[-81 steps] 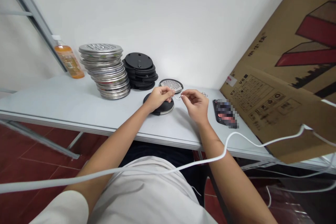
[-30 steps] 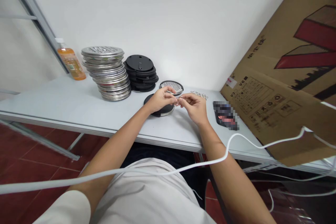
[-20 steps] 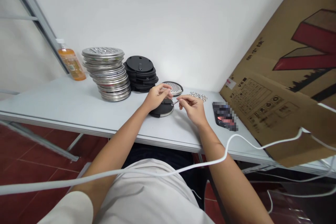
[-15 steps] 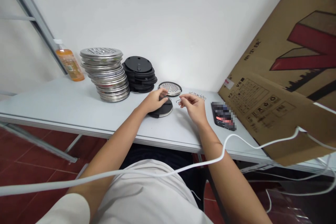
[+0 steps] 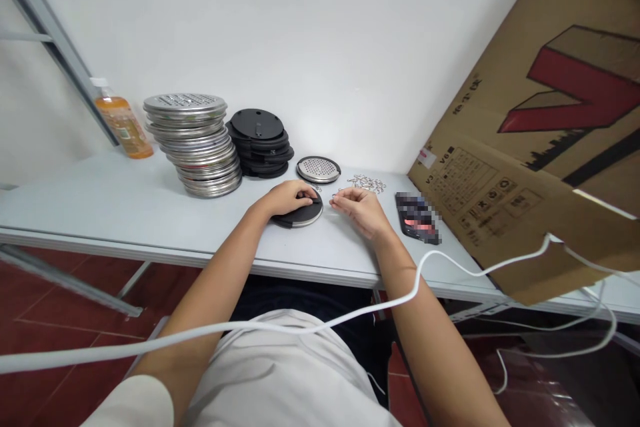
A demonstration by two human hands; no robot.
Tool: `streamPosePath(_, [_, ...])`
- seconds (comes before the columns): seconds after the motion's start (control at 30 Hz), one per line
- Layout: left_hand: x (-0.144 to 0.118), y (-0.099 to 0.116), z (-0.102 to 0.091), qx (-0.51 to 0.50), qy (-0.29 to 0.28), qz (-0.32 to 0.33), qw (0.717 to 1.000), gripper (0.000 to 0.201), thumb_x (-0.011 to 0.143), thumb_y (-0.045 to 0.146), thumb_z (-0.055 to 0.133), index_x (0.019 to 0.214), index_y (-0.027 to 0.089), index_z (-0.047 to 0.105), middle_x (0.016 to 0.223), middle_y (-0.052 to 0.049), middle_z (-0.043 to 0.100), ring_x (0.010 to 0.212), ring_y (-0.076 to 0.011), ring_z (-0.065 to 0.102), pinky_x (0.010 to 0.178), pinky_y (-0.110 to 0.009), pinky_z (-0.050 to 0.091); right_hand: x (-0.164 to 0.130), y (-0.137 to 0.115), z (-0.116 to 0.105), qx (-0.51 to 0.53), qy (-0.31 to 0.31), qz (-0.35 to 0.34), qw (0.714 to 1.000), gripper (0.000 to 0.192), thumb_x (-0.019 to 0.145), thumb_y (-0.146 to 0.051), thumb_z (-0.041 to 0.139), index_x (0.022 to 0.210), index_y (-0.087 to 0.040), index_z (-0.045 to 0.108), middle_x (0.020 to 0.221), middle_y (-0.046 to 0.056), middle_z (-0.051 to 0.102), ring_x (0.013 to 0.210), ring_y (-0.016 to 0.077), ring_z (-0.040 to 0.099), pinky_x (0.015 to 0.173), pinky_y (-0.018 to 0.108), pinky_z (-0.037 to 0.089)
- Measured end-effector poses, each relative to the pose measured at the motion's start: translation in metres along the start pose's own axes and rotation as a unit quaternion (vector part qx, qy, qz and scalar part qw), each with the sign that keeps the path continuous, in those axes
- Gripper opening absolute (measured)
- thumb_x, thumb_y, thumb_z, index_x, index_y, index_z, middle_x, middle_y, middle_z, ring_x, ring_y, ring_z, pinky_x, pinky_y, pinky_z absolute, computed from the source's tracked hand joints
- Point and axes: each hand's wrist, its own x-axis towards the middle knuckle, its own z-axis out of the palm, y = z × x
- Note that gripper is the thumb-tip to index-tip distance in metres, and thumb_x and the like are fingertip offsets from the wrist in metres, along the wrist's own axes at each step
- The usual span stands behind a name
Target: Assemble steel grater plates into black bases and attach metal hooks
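Head view shows your left hand (image 5: 286, 197) pressing flat, fingers loosely together, on the black disc (image 5: 301, 215) near the table (image 5: 125, 203) front, right hand (image 5: 357, 208) pinching something too small to identify; judge the disc rigid, light, best gripped by its rim.

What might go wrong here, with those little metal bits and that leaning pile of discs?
The small wire piece pinched in the right hand is hard to see and might slip from the grip. The stack of metal discs leans unevenly and could slide if the table is bumped. The white cable crossing the right forearm may snag.
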Motion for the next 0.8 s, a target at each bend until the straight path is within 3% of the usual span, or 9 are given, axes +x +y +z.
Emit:
streamPosePath(0.17, [-0.001, 0.001, 0.001, 0.015, 0.008, -0.005, 1.000, 0.029, 0.083, 0.028, 0.060, 0.106, 0.017, 0.074, 0.100, -0.006, 0.073, 0.087, -0.0194, 0.064, 0.080, -0.029, 0.048, -0.001, 0.008, 0.002, -0.115, -0.015, -0.018, 0.993, 0.031, 0.055, -0.033, 0.087, 0.073, -0.015, 0.069, 0.072, 0.002, 0.071, 0.066, 0.0139, 0.064, 0.068, 0.028, 0.053])
streamPosePath(0.37, [-0.001, 0.001, 0.003, 0.032, 0.018, -0.019, 0.999, 0.029, 0.083, 0.031, 0.061, 0.106, 0.020, 0.075, 0.100, -0.005, 0.074, 0.086, -0.0194, 0.063, 0.076, -0.029, 0.047, 0.001, 0.014, 0.002, -0.085, -0.030, -0.001, 0.996, 0.033, 0.053, -0.027, 0.085, 0.078, -0.016, 0.067, 0.071, 0.000, 0.068, 0.066, 0.0140, 0.065, 0.069, 0.028, 0.053])
streamPosePath(0.5, [-0.001, 0.000, 0.004, 0.042, 0.020, -0.021, 0.999, 0.029, 0.084, 0.032, 0.061, 0.106, 0.021, 0.075, 0.101, -0.005, 0.074, 0.084, -0.0189, 0.063, 0.075, -0.028, 0.047, 0.003, 0.016, 0.003, -0.160, -0.030, -0.030, 0.986, 0.030, 0.057, -0.027, 0.082, 0.082, -0.015, 0.071, 0.075, 0.003, 0.071, 0.065, 0.0146, 0.065, 0.067, 0.029, 0.053])
streamPosePath(0.67, [-0.002, 0.001, 0.004, 0.042, 0.031, -0.021, 0.998, 0.028, 0.083, 0.031, 0.061, 0.105, 0.020, 0.075, 0.100, -0.005, 0.074, 0.087, -0.0191, 0.064, 0.079, -0.028, 0.048, 0.004, 0.025, 0.005, -0.297, -0.003, -0.098, 0.950, 0.017, 0.069, -0.029, 0.074, 0.081, -0.017, 0.076, 0.077, 0.008, 0.075, 0.068, 0.0190, 0.067, 0.067, 0.031, 0.053])
streamPosePath(0.8, [-0.003, 0.003, 0.003, 0.039, 0.025, -0.017, 0.999, 0.028, 0.083, 0.031, 0.061, 0.105, 0.019, 0.075, 0.098, -0.005, 0.074, 0.086, -0.0190, 0.065, 0.080, -0.028, 0.049, 0.006, 0.027, 0.005, -0.283, 0.029, -0.099, 0.954, 0.019, 0.073, -0.032, 0.071, 0.084, -0.017, 0.077, 0.066, 0.005, 0.072, 0.055, 0.0174, 0.063, 0.056, 0.029, 0.050])
